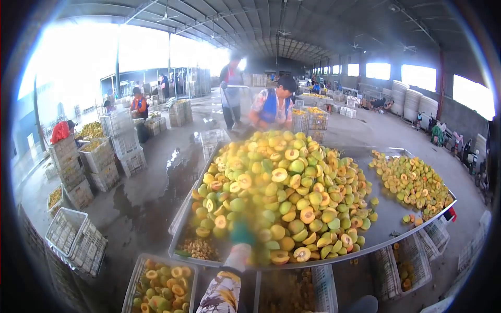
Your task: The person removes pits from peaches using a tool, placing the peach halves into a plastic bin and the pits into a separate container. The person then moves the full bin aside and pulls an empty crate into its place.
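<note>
My left hand (242,235), in a green glove with a patterned sleeve below it, reaches over the front edge of a metal-topped table (383,229). It is at the near side of a big heap of halved yellow-green fruit (302,193), which look like apricots or plums. The glove is smeared, so its fingers and anything in them cannot be made out. Left of the hand, a small pile of brown pits (199,249) lies in the table's corner. My right hand is not in view.
A crate of fruit halves (162,289) and another crate (326,287) stand below the table edge. A second fruit heap (412,182) lies on the table's right. A co-worker (274,104) is across the table. Stacked crates (125,141) stand left on the wet floor.
</note>
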Demonstrator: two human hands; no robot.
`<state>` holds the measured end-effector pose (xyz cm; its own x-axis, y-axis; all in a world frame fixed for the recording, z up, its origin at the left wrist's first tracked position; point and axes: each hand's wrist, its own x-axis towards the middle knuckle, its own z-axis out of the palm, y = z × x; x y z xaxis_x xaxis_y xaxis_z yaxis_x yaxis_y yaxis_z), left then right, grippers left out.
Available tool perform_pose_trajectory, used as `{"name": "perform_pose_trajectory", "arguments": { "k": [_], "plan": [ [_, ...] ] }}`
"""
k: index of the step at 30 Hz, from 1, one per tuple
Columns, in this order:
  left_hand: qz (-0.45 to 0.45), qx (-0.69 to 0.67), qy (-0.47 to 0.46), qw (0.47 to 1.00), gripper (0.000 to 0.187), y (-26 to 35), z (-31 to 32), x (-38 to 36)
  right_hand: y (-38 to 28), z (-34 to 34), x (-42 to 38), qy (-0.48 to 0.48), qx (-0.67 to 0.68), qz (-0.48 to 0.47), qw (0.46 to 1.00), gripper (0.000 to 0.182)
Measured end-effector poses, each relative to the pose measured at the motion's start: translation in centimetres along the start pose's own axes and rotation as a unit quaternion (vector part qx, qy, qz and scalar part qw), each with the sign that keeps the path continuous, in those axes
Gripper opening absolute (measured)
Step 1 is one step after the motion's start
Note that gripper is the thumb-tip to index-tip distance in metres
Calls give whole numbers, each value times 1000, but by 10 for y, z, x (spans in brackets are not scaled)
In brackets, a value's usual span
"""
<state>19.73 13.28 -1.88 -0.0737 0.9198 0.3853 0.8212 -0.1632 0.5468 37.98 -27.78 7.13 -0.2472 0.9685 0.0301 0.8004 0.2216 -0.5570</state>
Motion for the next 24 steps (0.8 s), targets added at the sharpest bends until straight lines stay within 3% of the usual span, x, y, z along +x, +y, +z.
{"name": "perform_pose_trajectory", "arguments": {
  "k": [1,2,4,6,8,9,10,12,14,16,18,19,20,22,24],
  "plan": [
    [-61,-35,-3,998,55,9,-16,1,-6,4,9,-7,-2,42,999,27],
    [-125,-67,-8,990,54,16,-28,3,-10,7,18,18,19,13,1000,26],
    [-143,-9,-103,984,57,16,-40,13,-20,12,30,37,54,-9,998,23],
    [-73,-13,-89,993,51,21,-47,-3,-31,21,35,76,71,4,995,22],
    [-16,-73,-67,995,50,5,-26,0,-27,45,40,128,49,-113,984,25],
    [22,-23,-20,999,38,7,-29,-8,-24,52,38,151,35,-169,973,28],
    [21,-131,10,991,36,9,-38,-13,-21,51,34,93,35,-135,986,24],
    [-129,-435,-54,889,37,-6,-41,-8,-11,49,27,-21,43,-67,997,31],
    [-255,-635,-136,716,40,44,-140,-47,-12,31,25,42,121,76,989,33],
    [-259,-722,-182,616,41,42,-157,-76,7,36,34,182,184,93,961,22],
    [-205,-706,-288,613,42,44,-169,-109,-5,20,67,302,201,25,931,13],
    [-210,-648,-319,658,41,53,-180,-131,-16,8,77,297,227,21,927,14],
    [-137,-598,-350,708,42,56,-187,-149,-26,5,87,323,233,-13,917,15],
    [-91,-519,-340,779,36,59,-183,-176,-39,9,99,306,248,-37,918,20],
    [-106,-582,-333,734,36,61,-196,-194,-58,17,99,301,202,-53,930,21]
  ]
}}
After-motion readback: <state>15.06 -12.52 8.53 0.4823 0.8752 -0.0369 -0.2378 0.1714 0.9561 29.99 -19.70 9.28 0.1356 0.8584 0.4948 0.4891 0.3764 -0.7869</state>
